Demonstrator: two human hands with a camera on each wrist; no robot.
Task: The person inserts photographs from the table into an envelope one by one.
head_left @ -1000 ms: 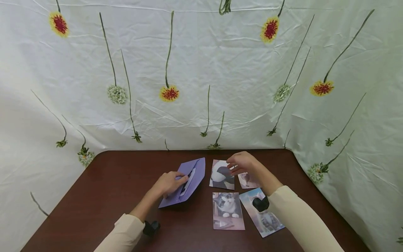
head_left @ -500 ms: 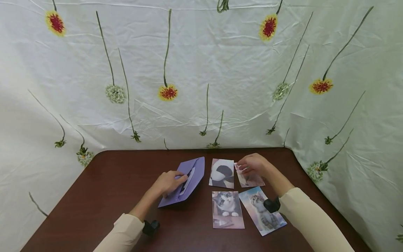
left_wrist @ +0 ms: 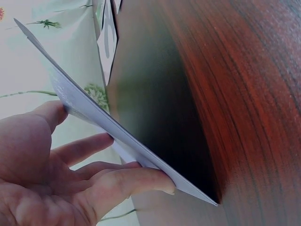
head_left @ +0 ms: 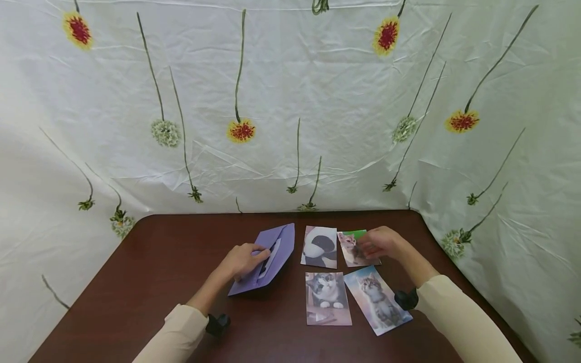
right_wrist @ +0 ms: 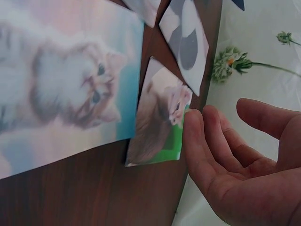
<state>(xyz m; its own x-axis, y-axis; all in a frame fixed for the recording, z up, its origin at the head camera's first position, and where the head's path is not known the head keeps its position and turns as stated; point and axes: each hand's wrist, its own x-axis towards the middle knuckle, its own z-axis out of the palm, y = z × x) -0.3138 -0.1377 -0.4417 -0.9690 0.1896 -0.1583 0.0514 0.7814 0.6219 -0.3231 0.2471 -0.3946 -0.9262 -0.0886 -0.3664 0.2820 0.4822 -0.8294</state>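
My left hand (head_left: 245, 261) holds a purple envelope (head_left: 282, 254), tilted up off the table, with a pale card partly showing in its opening. In the left wrist view the fingers (left_wrist: 141, 181) lie against the envelope's near face (left_wrist: 117, 129). My right hand (head_left: 383, 243) is over a kitten picture card (head_left: 349, 252) with a green patch, its fingers loosely bent and nothing held. Seen from the right wrist, the fingertips (right_wrist: 194, 120) are close to that card (right_wrist: 157, 117); whether they touch it I cannot tell.
Left of the kitten card lies a black-and-white picture card (head_left: 318, 247). Nearer lie a grey-and-white cat card (head_left: 328, 300) and a slanted blue kitten card (head_left: 379, 301). A flower-patterned white cloth (head_left: 281, 91) hangs behind the dark wooden table (head_left: 172, 272).
The right hand has moved right, from beside the black-and-white card to over the kitten card, uncovering more of it. My left hand and the envelope stay put. The view dips slightly.
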